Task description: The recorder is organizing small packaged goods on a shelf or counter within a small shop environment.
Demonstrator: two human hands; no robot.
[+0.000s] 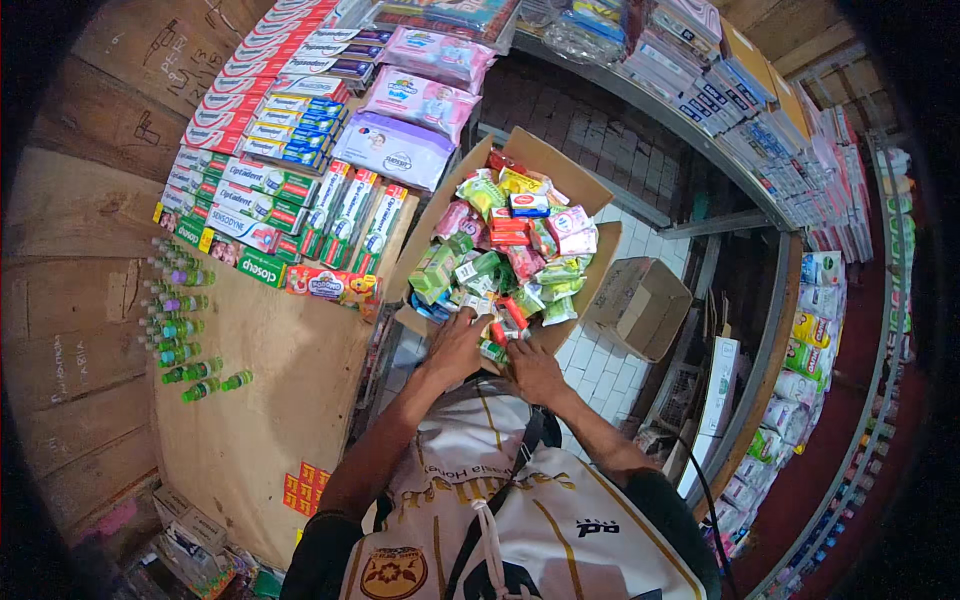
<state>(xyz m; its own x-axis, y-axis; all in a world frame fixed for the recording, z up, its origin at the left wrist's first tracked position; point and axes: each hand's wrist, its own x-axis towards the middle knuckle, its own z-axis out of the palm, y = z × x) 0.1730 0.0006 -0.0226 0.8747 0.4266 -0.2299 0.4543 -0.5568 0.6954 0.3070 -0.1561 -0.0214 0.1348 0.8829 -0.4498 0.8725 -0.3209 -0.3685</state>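
Observation:
A cardboard box (559, 169) with its flaps raised stands before me, filled with a jumble of small packets and soap-like boxes. My left hand (456, 345) reaches over the near left edge, fingertips at a small white box (478, 302). At the near edge, my right hand (534, 371) has its fingers beside a red packet (514, 312) and a small green pack (493, 351). Neither grip is plain, as the fingertips are partly hidden among the goods. Farther in lie a green box (433, 272), pink packs (570, 225) and a blue-and-white pack (529, 205).
To the left, a wooden shelf board (262, 405) carries stacked toothpaste boxes (255, 191), wet-wipe packs (394, 150) and small green bottles (193, 369). An open carton (645, 307) sits on the tiled floor (592, 367). Stacked books (772, 142) line a metal-framed shelf at right.

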